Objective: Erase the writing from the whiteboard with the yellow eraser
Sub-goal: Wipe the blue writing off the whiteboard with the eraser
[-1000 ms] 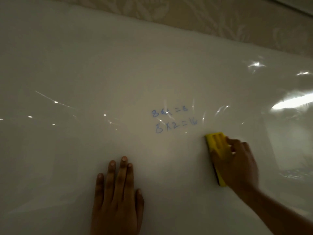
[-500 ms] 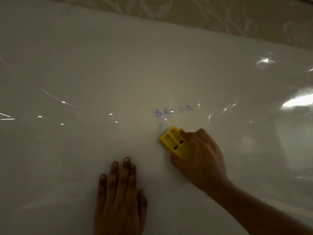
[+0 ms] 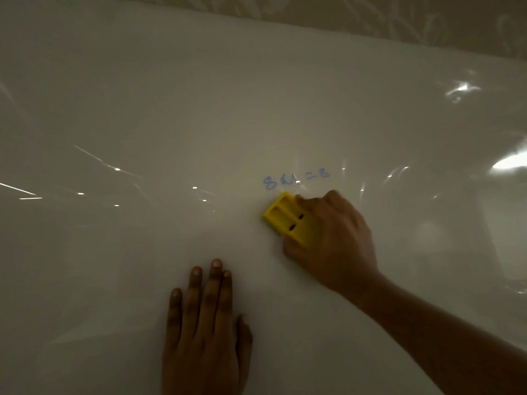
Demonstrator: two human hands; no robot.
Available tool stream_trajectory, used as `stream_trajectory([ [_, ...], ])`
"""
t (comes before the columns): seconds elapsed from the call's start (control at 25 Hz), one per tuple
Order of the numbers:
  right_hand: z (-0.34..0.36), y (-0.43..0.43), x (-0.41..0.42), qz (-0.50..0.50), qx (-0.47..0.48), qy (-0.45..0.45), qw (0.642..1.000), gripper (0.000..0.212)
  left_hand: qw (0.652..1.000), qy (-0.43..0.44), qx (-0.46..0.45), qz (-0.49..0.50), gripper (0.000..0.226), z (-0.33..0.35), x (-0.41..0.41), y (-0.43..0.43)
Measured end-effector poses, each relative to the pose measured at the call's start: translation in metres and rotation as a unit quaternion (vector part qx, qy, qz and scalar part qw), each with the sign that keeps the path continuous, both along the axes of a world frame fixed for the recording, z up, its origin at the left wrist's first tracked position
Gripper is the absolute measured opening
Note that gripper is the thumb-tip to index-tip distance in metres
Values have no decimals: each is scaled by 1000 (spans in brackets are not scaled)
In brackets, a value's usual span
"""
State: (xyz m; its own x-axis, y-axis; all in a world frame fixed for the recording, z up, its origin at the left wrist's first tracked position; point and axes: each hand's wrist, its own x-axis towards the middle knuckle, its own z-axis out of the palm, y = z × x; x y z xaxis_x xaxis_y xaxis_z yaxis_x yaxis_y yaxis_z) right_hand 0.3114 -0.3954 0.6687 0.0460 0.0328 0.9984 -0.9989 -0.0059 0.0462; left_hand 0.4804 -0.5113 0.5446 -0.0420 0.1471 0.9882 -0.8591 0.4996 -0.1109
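Observation:
A glossy whiteboard (image 3: 142,109) fills nearly the whole view. One line of blue writing (image 3: 296,179), reading roughly "8 x 1 = 8", sits right of centre. Just under it, my right hand (image 3: 333,240) grips the yellow eraser (image 3: 288,219) and presses it flat to the board, tilted with its upper left corner close below the writing. My left hand (image 3: 204,332) lies flat on the board at the bottom centre, fingers straight and close together, holding nothing.
A strip of patterned beige wallpaper (image 3: 399,21) runs above the board's top edge. Bright reflections of lights (image 3: 510,162) glare on the board's right side, with small light spots across the left.
My right hand swept the eraser leftward from the right of the writing across the lower line "8 x 2 = 16", which is now gone. The left hand stayed put.

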Motion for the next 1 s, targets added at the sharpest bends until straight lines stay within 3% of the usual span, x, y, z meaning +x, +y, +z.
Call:
stream_trajectory([
  [0.12, 11, -1, -2, 31, -45, -91, 994, 60, 1000, 0, 5, 2, 62, 0, -1, 2],
  [0.32, -13, -9, 21, 16, 24, 85, 996, 58, 1000, 0, 0, -3, 61, 0, 1, -1],
  [0.4, -10, 1, -5, -17, 26, 89, 996, 58, 1000, 0, -2, -5, 61, -2, 1, -1],
  [0.52, 6, 16, -53, -21, -44, -106, 993, 57, 1000, 7, 3, -1, 61, -2, 0, -1],
  [0.6, 27, 22, -72, 3, -97, -248, 964, 56, 1000, 9, 8, 3, 63, -1, -1, 0],
  [0.68, 50, 18, -69, 12, -126, -275, 953, 54, 1000, 4, 9, 5, 64, -1, -1, 1],
  [0.8, 70, -2, -30, 36, -105, -178, 978, 53, 1000, -1, 14, 3, 65, -2, 0, 3],
  [0.92, 45, -19, 19, 41, -16, 35, 998, 55, 1000, -5, 23, -3, 67, -1, 3, 6],
  [1.0, 13, -11, 24, 24, 69, 203, 976, 58, 1000, -14, 25, -9, 67, -2, 8, 6],
])
